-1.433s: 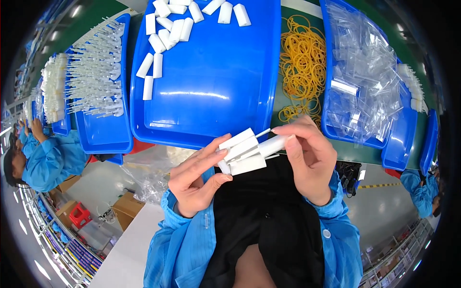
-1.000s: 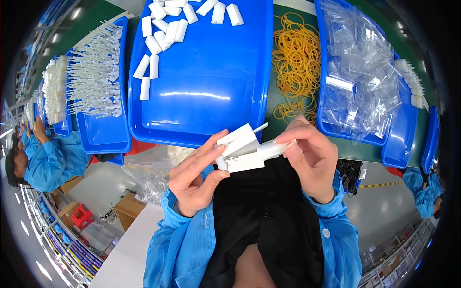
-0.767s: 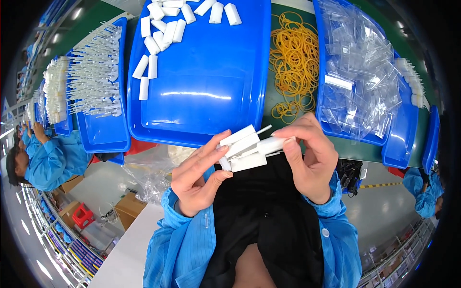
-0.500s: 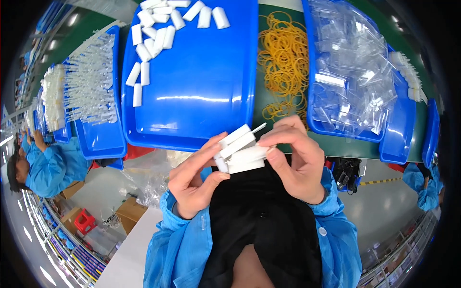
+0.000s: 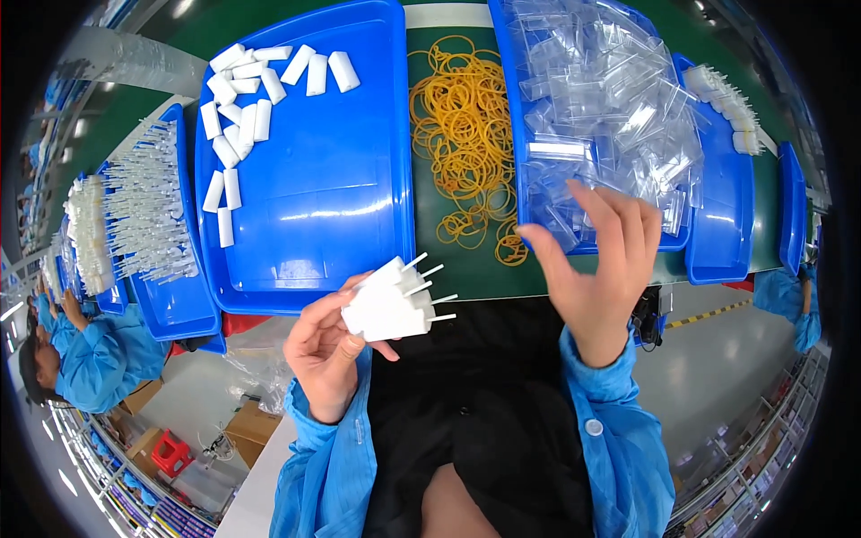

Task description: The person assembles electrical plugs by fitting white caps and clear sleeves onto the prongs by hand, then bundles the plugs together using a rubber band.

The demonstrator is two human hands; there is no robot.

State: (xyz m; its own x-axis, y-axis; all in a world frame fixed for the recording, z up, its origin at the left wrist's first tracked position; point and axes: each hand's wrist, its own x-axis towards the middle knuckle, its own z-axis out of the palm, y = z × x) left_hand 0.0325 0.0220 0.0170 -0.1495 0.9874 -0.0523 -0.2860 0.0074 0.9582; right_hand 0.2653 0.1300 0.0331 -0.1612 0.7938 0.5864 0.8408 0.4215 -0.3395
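Observation:
My left hand (image 5: 323, 359) is closed round a bundle of white plastic pieces (image 5: 386, 305), holding it before my chest. Several thin white rods (image 5: 444, 299) stick out of the bundle's right side. My right hand (image 5: 610, 278) holds nothing; its thumb and fingers are spread apart at the front of a blue tray of clear plastic sleeves (image 5: 619, 108). Between the trays lies a pile of yellow rubber bands (image 5: 466, 125), left of my right hand.
Ahead on the left, a large blue tray (image 5: 350, 152) carries several loose white pieces (image 5: 238, 130). Farther left is a blue tray with thin white stemmed parts (image 5: 148, 206). More bundled white parts (image 5: 731, 99) lie far right. A co-worker in blue (image 5: 112, 350) works at left.
My right hand has let go of the white bundle and moved right, opening near the clear sleeves. My left hand keeps the bundle, now turned with rods pointing right. The view has shifted.

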